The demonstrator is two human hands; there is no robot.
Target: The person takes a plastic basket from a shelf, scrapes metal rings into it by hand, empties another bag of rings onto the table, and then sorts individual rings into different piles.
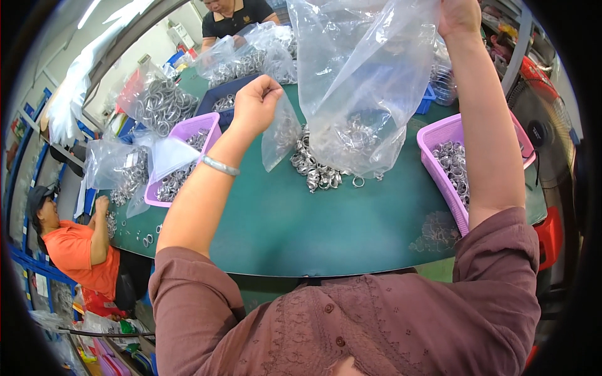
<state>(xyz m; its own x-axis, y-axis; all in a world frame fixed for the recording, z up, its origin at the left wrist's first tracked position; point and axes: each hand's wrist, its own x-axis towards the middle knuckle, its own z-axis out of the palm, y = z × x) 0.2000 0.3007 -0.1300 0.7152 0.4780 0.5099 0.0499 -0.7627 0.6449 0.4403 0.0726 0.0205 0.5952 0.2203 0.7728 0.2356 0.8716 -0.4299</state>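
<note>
Loose silvery metal rings [148, 240] lie at eight o'clock on the dark green counter [313, 241], so close to its edge that I'd worry a sleeve brushing past could tip one to the floor.

Straight ahead at twelve, a heap of silvery metal rings [312, 168] touches the foot of a large clear plastic bag [359, 69]. Both hands are raised and well apart: my right hand [458, 20] is clamped on the bag's upper edge at one o'clock, while my left hand [256, 103], at eleven, pinches a thin clear plastic flap [280, 133]; I can't tell whether that belongs to the same bag. If either grip slipped, the bag could slump and scatter the heap; a sharp ring edge might also snag the film. Rings show low in the bag, though some may only be seen through it.

At three o'clock, just beside my right forearm, a lavender rectangular plastic basket [434, 182] holds many rings. Its lavender plastic counterpart [216, 133] at ten holds more, partly under clear film. Beyond it, a dark blue plastic tray [229, 89] contains some too. Farthest, near eleven, bulging clear plastic bags [241, 64] are packed with rings.
</note>
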